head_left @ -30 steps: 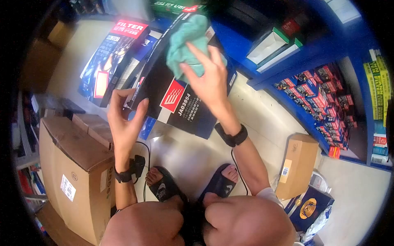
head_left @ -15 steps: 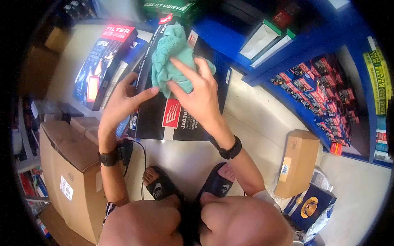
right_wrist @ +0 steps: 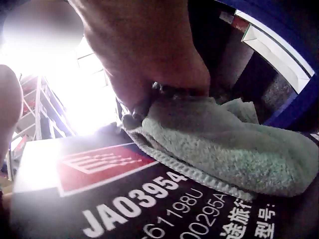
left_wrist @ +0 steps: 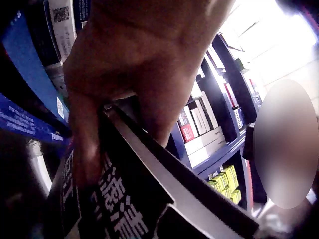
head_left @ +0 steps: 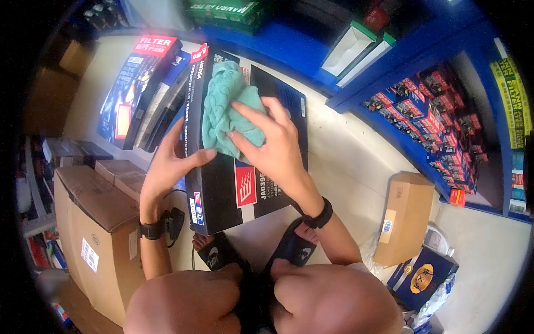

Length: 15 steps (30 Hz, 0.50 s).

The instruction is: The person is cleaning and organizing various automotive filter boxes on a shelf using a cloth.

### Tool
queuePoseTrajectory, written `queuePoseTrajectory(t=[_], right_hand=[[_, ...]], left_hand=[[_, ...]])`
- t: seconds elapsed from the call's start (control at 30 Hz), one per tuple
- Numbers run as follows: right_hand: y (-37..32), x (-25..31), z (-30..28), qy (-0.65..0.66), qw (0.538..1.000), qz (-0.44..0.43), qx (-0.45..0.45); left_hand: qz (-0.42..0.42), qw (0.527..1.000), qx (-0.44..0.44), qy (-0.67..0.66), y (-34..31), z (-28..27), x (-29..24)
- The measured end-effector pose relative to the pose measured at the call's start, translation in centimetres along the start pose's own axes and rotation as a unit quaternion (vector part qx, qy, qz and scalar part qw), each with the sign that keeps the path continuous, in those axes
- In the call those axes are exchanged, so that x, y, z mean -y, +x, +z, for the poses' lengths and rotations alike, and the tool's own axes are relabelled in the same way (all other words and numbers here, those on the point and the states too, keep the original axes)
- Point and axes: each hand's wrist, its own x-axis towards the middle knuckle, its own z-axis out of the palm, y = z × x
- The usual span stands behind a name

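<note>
A black cardboard filter box with a red logo and "JA03954" on its broad face is held tilted above the floor, one printed narrow side showing. My left hand grips its left edge, thumb over the broad face and the other fingers partly hidden behind the side. In the left wrist view, that hand straddles the box's edge, close to a flap seam. My right hand holds a bunched green cloth against the broad face. The right wrist view shows the cloth lying over the box beside the printed number.
Another filter box leans at the left with thinner boxes behind it. A large brown carton stands at lower left, a smaller carton at right. Blue shelving with stacked small boxes lines the right. Sandalled feet are below the box.
The box has come down toward my knees and turned, so its printed narrow side shows. The left hand has shifted up along the edge; the cloth has moved left and down.
</note>
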Motion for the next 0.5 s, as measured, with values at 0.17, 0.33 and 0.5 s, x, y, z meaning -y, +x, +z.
queuePoseTrajectory(t=[0.17,0.33,0.5], right_hand=[[2.3,-2.3,1.6,-0.061,0.998,0.017,0.0],[3.0,-9.4,-0.2,-0.239,0.962,0.129,-0.026],[0.8,-18.0,-2.5,-0.298,0.934,0.194,-0.029]], left_hand=[[0.002,1.0,0.021,0.011,-0.4,-0.9,1.1],[0.011,1.0,0.01,0.026,-0.6,-1.2,0.4],[0.0,1.0,0.009,0.02,-0.4,-1.1,1.1]])
